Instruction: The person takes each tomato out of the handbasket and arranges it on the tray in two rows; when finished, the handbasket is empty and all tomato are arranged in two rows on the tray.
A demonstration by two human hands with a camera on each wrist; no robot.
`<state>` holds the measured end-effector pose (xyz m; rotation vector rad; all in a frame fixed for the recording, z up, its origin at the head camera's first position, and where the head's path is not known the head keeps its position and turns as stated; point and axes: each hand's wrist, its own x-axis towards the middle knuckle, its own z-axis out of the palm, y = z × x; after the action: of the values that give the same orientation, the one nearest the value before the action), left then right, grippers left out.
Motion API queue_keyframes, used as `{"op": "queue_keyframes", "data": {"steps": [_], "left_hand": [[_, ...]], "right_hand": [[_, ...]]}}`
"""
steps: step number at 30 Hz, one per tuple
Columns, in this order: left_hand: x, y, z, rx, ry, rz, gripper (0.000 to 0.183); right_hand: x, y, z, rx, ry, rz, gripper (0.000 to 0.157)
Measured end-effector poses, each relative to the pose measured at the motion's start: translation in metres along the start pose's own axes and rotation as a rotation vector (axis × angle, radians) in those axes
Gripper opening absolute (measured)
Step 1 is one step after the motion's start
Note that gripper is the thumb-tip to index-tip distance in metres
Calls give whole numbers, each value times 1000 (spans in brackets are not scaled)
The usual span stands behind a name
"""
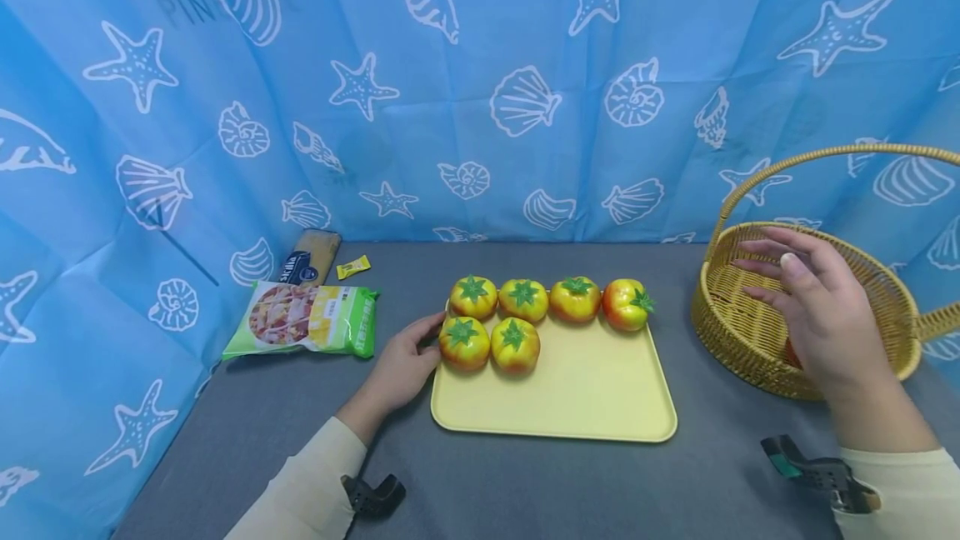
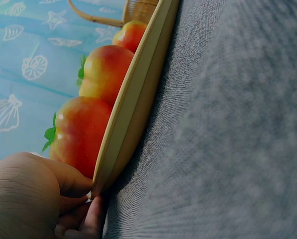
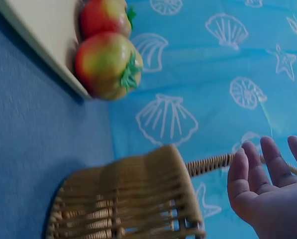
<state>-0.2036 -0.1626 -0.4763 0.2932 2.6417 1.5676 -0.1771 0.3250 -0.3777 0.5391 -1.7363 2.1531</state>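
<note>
I have the left hand [image 1: 401,367] pinching the yellow tray [image 1: 585,398] at its left rim, fingers narrow. Six tomatoes [image 1: 514,346] sit on the tray: four along the back, two in front at left. Right hand [image 1: 834,307] is over the wicker basket [image 1: 727,344], fingers wide, relaxed. I see a red item [image 1: 792,354] inside, mostly hidden. Snack bag [image 1: 303,319] lies left on the grey surface [image 1: 540,490].
</note>
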Motion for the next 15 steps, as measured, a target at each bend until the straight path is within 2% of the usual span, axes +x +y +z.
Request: {"op": "queue_keyframes", "data": {"steps": [9,15], "left_hand": [[0,2,0,8,5,-3,58],[1,3,0,11,0,3,58]], "right_hand": [[2,2,-23,-70,59,-8,39],[0,3,-40,-168,158,11,36]]}}
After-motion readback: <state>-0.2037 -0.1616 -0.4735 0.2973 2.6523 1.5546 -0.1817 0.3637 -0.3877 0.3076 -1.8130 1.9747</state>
